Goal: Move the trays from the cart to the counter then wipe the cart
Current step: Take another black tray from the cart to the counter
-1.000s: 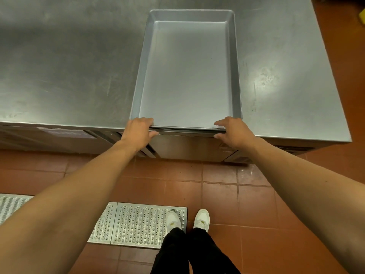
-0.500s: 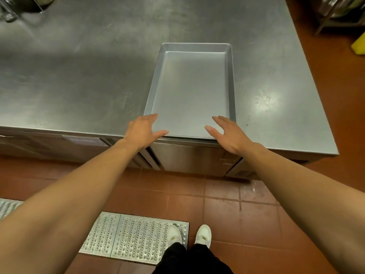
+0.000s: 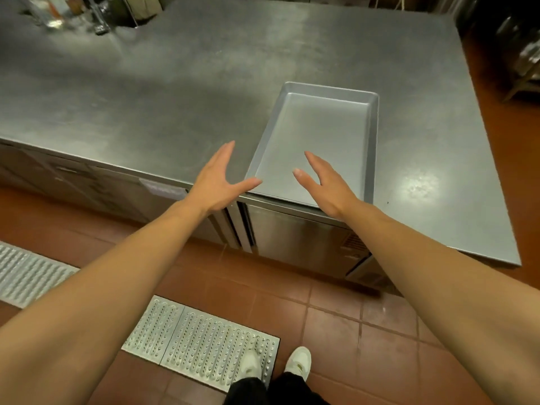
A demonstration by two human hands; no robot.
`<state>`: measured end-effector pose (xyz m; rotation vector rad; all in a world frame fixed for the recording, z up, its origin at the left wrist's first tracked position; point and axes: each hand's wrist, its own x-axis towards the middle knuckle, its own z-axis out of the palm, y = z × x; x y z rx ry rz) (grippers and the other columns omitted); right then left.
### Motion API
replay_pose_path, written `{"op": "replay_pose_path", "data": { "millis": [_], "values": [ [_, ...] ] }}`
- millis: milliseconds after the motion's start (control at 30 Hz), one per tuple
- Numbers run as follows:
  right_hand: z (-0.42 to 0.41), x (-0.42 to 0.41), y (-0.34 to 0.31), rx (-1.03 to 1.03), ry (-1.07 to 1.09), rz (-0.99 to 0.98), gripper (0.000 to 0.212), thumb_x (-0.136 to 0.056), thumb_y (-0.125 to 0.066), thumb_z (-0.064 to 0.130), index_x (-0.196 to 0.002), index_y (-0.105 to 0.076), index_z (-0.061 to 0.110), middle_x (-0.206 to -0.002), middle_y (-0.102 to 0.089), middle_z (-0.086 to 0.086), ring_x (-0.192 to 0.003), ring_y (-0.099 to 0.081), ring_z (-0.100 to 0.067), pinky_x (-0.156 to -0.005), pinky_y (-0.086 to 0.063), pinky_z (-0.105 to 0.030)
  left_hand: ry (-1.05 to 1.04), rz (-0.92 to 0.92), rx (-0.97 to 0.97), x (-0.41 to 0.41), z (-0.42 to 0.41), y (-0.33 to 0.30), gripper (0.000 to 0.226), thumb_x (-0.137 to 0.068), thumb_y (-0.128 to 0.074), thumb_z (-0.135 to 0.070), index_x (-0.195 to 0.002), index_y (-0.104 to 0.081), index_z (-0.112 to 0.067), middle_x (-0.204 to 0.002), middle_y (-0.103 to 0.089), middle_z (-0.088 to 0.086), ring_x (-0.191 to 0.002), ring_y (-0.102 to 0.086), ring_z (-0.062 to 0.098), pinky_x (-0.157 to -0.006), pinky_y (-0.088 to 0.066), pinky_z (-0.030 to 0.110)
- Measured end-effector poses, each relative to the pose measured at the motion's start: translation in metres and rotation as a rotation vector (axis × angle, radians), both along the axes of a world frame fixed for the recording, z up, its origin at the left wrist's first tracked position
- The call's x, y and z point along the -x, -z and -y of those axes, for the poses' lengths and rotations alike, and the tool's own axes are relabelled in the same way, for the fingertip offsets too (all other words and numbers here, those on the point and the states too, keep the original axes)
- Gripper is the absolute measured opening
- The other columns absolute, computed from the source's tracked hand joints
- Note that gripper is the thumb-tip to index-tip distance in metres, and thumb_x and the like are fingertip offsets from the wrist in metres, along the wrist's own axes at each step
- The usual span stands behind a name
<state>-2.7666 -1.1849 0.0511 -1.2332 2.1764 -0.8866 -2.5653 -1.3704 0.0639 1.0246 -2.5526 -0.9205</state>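
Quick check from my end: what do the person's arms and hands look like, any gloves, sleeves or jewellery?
Both arms are bare from as far up as the view shows, with no sleeves in sight. The left hand and right hand wear no gloves, and no rings, watch or wristbands show. A short, unpainted nail is visible on the right thumb. Lower down, dark trousers and white shoes show.

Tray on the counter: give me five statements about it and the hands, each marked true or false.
1. The tray lies on the steel counter. True.
2. The tray holds food. False: it is empty.
3. The left hand grips the tray's rim. False: its fingers are spread and hold nothing.
4. The right hand is open, its fingers straight. True.
5. The tray sits in the middle of the counter. False: its near end is at the counter's front edge.
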Motion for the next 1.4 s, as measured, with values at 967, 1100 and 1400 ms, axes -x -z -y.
{"op": "replay_pose_path", "data": {
  "millis": [967,1100,1400],
  "values": [
    [-0.155,-0.755,-0.174,0.34,-1.717,0.602,0.089,-0.084,-0.038,0.089,-0.16,-0.025,0.044,-0.163,-0.028,0.03,-0.15,-0.029,0.003,-0.121,-0.031,-0.036,-1.809,-0.471,0.569,-0.691,-0.566,-0.187,0.111,-0.063,-0.058,-0.097,-0.159,-0.019,-0.055,-0.166,-0.022,-0.03,-0.151,-0.027,-0.003,-0.124,-0.031,0.046],
    [-0.21,-0.808,-0.169,0.22,-1.931,0.649,0.09,-0.083,-0.037,0.09,-0.16,-0.025,0.044,-0.163,-0.027,0.03,-0.149,-0.031,0.003,-0.122,-0.03,-0.041,-2.03,-0.439,0.625,-0.687,-0.63,-0.187,0.107,-0.064,-0.055,-0.098,-0.156,-0.018,-0.06,-0.164,-0.022,-0.034,-0.151,-0.029,-0.002,-0.121,-0.034,0.049],
    [-0.29,-0.897,-0.155,-0.127,-2.205,0.879,0.09,-0.08,-0.043,0.092,-0.154,-0.039,0.041,-0.155,-0.043,0.028,-0.145,-0.041,-0.001,-0.12,-0.035,-0.054,-2.482,-0.429,0.795,-0.649,-0.712,-0.165,0.11,-0.068,-0.049,-0.098,-0.16,-0.027,-0.043,-0.162,-0.035,-0.027,-0.146,-0.038,-0.005,-0.121,-0.037,0.044]
  ]
}}
